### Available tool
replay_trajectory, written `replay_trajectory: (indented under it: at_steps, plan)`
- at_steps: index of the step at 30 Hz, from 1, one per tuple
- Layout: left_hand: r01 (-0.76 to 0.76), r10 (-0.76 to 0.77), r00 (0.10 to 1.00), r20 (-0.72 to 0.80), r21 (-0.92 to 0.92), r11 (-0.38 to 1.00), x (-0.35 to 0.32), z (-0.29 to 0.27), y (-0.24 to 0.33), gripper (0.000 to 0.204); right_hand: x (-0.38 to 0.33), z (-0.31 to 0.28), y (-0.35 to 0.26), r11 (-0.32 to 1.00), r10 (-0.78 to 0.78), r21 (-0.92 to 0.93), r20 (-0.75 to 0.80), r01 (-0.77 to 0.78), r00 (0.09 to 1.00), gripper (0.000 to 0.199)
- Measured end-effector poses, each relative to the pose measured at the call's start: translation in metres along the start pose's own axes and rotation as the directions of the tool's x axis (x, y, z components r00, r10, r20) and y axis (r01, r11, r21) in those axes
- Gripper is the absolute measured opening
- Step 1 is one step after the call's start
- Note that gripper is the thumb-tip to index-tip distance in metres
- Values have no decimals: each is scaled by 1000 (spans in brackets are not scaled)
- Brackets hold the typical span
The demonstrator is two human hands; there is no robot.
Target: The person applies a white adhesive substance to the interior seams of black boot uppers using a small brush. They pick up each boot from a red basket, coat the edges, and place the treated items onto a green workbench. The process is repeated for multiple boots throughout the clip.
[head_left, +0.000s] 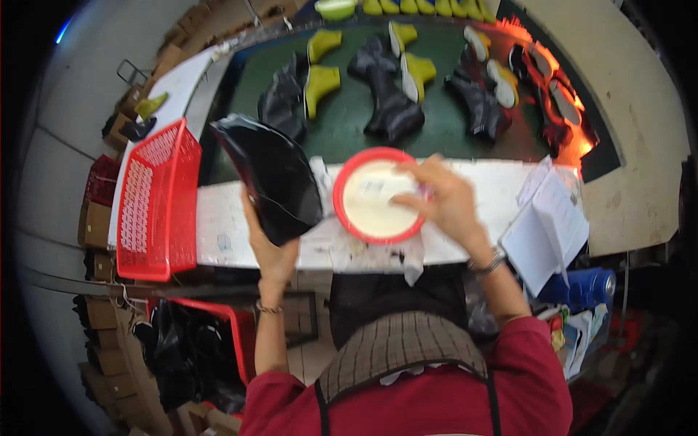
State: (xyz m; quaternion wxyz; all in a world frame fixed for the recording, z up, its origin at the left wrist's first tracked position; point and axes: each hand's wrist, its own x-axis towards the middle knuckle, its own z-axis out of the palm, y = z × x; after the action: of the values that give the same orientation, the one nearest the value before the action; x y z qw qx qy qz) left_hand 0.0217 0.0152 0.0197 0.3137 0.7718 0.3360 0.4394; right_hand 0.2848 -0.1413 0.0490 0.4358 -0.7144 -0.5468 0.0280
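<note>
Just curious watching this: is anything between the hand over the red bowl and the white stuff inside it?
Nothing visible is. The right hand hangs directly over the red bowl, which is open. The black boot piece, held by the left hand, stays off to the side.

You hold glossy black boot piece [273, 178]; red-rimmed bowl [378, 195], cream inside. Red mesh basket [156, 203] left of frame. Yellow-green and black boots [392, 109] on dark green belt [349, 123], top.

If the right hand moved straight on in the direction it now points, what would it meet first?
The right hand points left, into the round red-rimmed bowl of white paste. Beyond its far rim, probably the glossy black boot piece in the left hand; depth is unclear.
</note>
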Motion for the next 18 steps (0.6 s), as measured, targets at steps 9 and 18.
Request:
replay_trajectory:
  at_steps: [9, 18]
  plan:
    - [36, -29, 985, 172, -34, 999, -14, -8, 11, 102, -36, 0, 66, 828, -80, -543, 131, 139, 988, 11]
    - [-31, 41, 946, 321, -35, 999, -12, 11, 34, 97, -21, -19, 19, 966, 63, 254, -65, -44, 996, 12]
